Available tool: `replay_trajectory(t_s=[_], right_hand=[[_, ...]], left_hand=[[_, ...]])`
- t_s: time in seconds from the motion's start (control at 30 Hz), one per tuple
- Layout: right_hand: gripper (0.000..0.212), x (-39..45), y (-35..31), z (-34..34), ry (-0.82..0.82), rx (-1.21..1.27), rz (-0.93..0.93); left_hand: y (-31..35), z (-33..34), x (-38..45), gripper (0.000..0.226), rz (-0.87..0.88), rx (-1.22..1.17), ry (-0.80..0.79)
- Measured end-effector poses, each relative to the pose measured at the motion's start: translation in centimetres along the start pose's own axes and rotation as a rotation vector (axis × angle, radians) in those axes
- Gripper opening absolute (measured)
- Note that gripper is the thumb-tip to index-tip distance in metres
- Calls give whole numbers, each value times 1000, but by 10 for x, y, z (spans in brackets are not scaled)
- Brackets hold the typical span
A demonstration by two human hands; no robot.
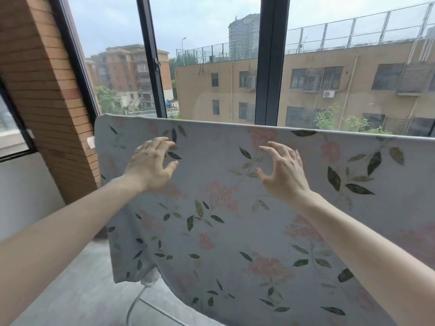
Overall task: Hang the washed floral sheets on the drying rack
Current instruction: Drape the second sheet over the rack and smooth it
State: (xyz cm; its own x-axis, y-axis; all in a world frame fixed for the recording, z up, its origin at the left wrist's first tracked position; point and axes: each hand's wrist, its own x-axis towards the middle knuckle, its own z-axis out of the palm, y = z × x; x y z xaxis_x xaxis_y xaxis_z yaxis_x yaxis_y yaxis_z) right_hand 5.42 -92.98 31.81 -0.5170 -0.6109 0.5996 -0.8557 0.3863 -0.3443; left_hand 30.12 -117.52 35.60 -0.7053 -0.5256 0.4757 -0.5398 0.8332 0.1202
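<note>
- The sheet (235,208) hangs over a rail hidden under its top fold, which runs across the middle of the frame from centre left to the right edge; its lower edge drops toward the bottom.
- The left hand (150,165) and the right hand (282,170) sit in front of the cloth at mid-frame, fingers spread and curled, gripping nothing. I cannot tell whether the fingertips touch it.
- Risk: the left edge hangs bunched and lower at bottom left; uneven drape could let wet weight drag the sheet off sideways.
- Risk: a hard smoothing stroke could pull the cloth toward the person and off the rail.
- Risk: the rack (134,304), seen only as a pale leg at the bottom left, could tip under a downward tug.
</note>
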Motion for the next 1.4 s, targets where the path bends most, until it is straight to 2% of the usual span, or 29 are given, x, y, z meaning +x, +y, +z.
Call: replay_trajectory(t_s=[0.27, 0.67, 1.03, 1.4], right_hand=[[61, -5, -113, 73, -76, 109, -54], [60, 20, -192, 158, -174, 169, -144], [62, 122, -226, 230, -143, 274, -211], [53, 217, -262, 251, 28, 220, -246]], left_hand=[[-137, -29, -53, 54, -119, -2, -7], [-239, -14, -63, 53, -192, -63, -2], [-322, -11, 38, 52, -227, -27, 76], [-396, 13, 161, 56, -210, -85, 69]])
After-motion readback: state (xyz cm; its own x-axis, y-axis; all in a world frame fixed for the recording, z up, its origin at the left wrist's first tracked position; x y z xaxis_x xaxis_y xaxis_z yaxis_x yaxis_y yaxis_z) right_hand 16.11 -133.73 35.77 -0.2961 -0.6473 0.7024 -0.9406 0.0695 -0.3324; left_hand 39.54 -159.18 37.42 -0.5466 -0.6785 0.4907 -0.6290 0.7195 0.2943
